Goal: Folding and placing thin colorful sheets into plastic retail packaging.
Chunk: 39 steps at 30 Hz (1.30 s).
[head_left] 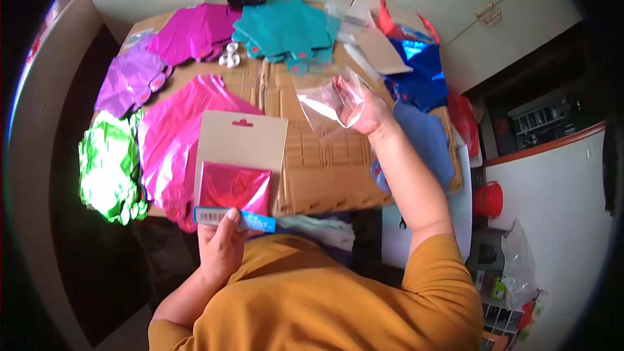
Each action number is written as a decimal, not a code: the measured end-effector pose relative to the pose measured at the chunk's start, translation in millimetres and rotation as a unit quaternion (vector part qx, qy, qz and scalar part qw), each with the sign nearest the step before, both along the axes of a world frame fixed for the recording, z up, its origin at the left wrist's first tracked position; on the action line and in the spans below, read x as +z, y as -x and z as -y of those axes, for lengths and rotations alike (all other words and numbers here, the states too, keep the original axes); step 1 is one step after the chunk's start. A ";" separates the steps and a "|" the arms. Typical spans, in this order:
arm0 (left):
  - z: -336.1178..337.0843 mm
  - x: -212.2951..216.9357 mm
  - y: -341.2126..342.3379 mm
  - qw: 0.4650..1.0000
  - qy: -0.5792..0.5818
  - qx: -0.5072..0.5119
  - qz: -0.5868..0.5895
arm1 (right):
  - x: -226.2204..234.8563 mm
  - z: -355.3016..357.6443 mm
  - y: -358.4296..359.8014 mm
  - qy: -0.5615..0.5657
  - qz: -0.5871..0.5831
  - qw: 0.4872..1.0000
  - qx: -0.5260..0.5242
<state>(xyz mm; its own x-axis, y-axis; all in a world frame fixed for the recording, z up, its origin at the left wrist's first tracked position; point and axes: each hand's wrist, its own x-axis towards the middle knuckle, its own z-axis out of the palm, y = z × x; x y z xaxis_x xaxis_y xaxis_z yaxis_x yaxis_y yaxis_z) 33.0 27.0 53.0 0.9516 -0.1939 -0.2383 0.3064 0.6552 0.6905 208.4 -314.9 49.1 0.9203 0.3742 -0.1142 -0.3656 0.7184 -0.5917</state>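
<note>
Most fingers of the left hand point(221, 251) are hidden behind the tan card point(242, 136). The fingertips of the right hand point(372, 114) are hard to see through the shiny clear bag point(317, 105). The card covers part of the big pink pile point(172, 130). The right arm point(411, 179) hides part of the light blue pile point(426, 140). Bright glare washes out the green pile point(97, 149). The bottom edge cuts off the yellow shirt point(318, 305).

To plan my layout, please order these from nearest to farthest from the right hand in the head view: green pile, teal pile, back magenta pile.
From the right hand:
1. Teal pile: far side, middle.
2. Magenta pile: far side, left of teal.
3. Green pile: leftmost.
</note>
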 end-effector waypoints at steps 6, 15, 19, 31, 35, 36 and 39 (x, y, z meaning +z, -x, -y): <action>-15.1 -8.7 26.7 0.998 -0.031 -0.039 -0.041 | -15.3 -10.5 71.5 0.141 -0.123 0.982 0.025; -0.3 -24.1 46.7 0.994 0.007 -0.081 -0.071 | 22.6 -30.4 142.3 0.817 0.189 0.488 -0.242; 16.2 -43.1 52.0 0.988 0.020 -0.118 -0.098 | -3.8 -67.0 169.4 0.804 0.431 0.387 -0.131; 43.4 -75.1 56.7 0.967 0.080 -0.180 -0.163 | -36.1 -113.7 270.3 0.482 -0.034 0.860 -0.165; 47.7 -76.6 59.7 0.967 0.065 -0.204 -0.136 | -78.8 -144.0 263.3 0.367 0.018 0.905 -0.213; 45.9 -77.1 56.2 0.969 0.056 -0.203 -0.132 | -77.9 -146.7 259.6 0.332 0.022 0.920 -0.207; 38.3 -69.3 51.7 0.964 -0.050 -0.211 -0.157 | -78.5 -152.9 264.5 0.319 0.015 0.919 -0.231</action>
